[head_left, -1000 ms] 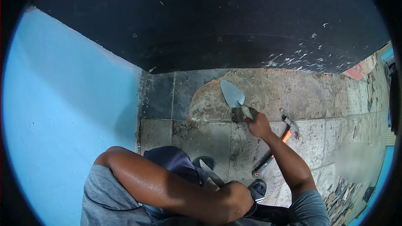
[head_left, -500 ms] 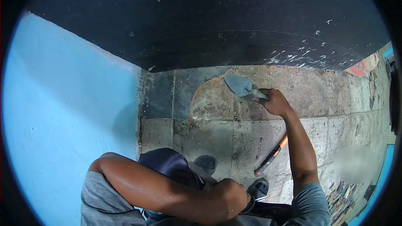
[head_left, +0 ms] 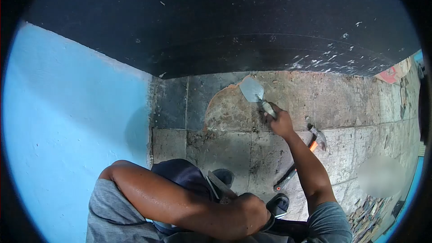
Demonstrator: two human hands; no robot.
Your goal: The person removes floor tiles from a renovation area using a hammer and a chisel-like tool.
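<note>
My right hand [head_left: 281,122] is closed round the handle of a trowel [head_left: 252,90]. The trowel's blade lies over the floor at the edge of a broken dark tile layer [head_left: 198,101], by the black wall. My left hand [head_left: 252,209] is a closed fist low in the view, in front of my body. A flat greyish blade-like piece [head_left: 221,184] sticks out beside it; what the fingers grip is hidden. Under my right forearm a claw hammer [head_left: 285,179] with a black and orange handle lies on the floor.
A black wall [head_left: 216,27] rises ahead and a light blue wall [head_left: 76,108] on the left. My shoes [head_left: 278,203] stand on the bare, gridded floor [head_left: 225,148]. Broken pieces [head_left: 371,213] are heaped at the lower right; a pale red-marked sack [head_left: 391,74] sits at the far right.
My right hand has moved left and slightly down, and the trowel's blade has turned. The hammer's head has come into view. The blade-like piece now shows more clearly by my left hand.
</note>
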